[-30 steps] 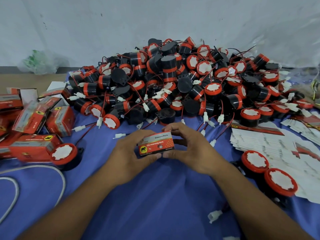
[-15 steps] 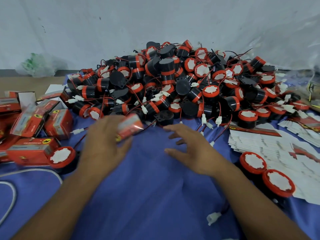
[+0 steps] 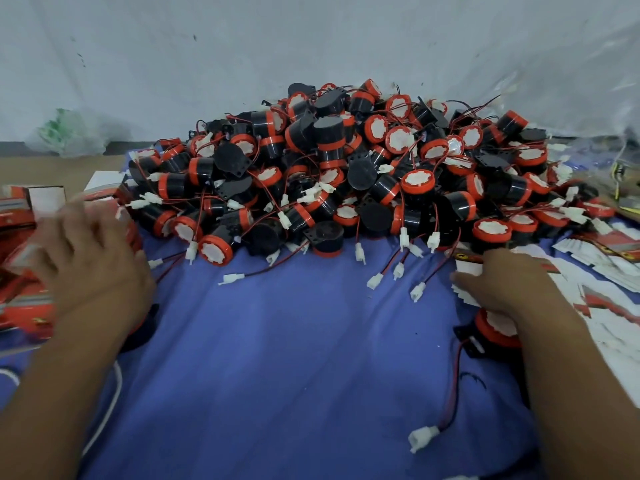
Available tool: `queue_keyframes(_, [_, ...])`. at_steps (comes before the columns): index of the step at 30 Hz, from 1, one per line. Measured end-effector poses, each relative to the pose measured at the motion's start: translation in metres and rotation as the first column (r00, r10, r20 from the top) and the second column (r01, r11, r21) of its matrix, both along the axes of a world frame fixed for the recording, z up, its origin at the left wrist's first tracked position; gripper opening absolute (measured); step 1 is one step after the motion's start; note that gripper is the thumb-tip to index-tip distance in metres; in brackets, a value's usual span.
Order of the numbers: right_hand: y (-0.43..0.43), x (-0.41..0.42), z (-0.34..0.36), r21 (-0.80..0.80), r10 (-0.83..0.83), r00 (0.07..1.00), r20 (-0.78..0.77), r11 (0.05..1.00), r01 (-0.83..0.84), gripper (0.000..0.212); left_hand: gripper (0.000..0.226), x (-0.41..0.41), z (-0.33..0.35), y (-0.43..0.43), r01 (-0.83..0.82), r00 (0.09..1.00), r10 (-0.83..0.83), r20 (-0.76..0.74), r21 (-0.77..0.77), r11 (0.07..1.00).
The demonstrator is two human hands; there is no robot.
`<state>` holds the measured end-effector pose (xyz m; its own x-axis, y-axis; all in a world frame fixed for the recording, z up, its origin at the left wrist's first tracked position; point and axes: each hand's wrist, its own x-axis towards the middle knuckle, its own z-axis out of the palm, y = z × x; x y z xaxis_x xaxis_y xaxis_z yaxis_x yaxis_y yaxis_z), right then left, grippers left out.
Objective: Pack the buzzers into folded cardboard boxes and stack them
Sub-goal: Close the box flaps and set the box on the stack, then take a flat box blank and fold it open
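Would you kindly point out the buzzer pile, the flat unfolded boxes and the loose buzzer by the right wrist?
buzzer pile (image 3: 330,129), head view, black body near the top.
flat unfolded boxes (image 3: 602,268), head view, white card face.
loose buzzer (image 3: 493,323), head view, white centre of its cap.

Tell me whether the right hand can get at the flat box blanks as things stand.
Probably yes: the right hand rests at the left edge of the flat box blanks, and nothing lies over them there.

Glossy plastic buzzers (image 3: 346,161) on matt blue cloth (image 3: 294,358)
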<state>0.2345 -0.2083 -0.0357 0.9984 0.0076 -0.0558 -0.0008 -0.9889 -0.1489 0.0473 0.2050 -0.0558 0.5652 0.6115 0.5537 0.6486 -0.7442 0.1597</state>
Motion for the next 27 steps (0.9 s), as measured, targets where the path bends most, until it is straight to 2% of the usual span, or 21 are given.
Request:
queue_keyframes(1, [0.003,-0.001,0.0,0.014,0.006,1.0,0.015,1.0,-0.006,0.036,0.062,0.001,-0.001,-0.002,0.07,0.997,-0.068,-0.032,0.064,0.995])
queue_keyframes(3, [0.011,-0.004,-0.003,0.013,0.011,0.996,0.09,1.0,-0.012,0.034,0.06,-0.002,0.001,-0.008,0.128,0.991,-0.121,-0.058,0.131,0.983])
queue_keyframes(9, [0.012,-0.008,0.008,0.109,-0.07,0.93,0.361,0.994,0.033,0.018,0.062,-0.001,0.003,-0.01,0.149,0.984,-0.132,-0.119,0.148,0.978])
queue_keyframes(11, [0.007,-0.007,0.016,0.111,-0.084,0.872,0.483,0.993,0.035,0.018,0.067,0.001,0.0,-0.015,0.155,0.963,-0.119,-0.243,0.135,0.979])
queue_keyframes(13, [0.005,-0.009,0.022,0.166,-0.108,0.816,0.568,0.986,0.014,0.019,0.078,0.002,-0.008,-0.015,0.125,0.893,-0.077,-0.443,0.081,0.989])
queue_keyframes(15, [0.006,-0.012,0.026,0.203,-0.073,0.848,0.526,0.978,-0.042,0.019,0.081,0.002,-0.016,-0.006,0.07,0.846,-0.036,-0.532,0.043,0.997])
queue_keyframes(18, [0.013,-0.016,0.024,0.1,0.074,0.951,0.301,0.989,-0.108,0.018,0.075,0.001,-0.021,0.009,0.01,0.883,0.026,-0.47,0.073,0.997])
queue_keyframes(20, [0.015,-0.019,0.022,0.015,0.154,0.945,0.289,0.986,-0.165,0.008,0.072,0.003,-0.022,0.017,-0.023,0.905,0.048,-0.422,0.065,0.998])
queue_keyframes(24, [0.018,-0.025,0.03,-0.001,0.156,0.837,0.525,0.983,-0.182,0.01,0.07,0.005,-0.026,0.021,0.004,0.921,0.026,-0.388,0.078,0.997])
queue_keyframes(26, [0.026,-0.033,0.042,0.111,0.106,0.706,0.7,0.961,-0.254,0.012,0.056,0.004,-0.021,0.014,0.087,0.966,-0.061,-0.251,0.091,0.992])
queue_keyframes(27, [0.033,-0.039,0.047,0.162,0.099,0.623,0.776,0.923,-0.348,0.012,0.05,0.005,-0.018,0.008,0.124,0.978,-0.104,-0.179,0.106,0.987])
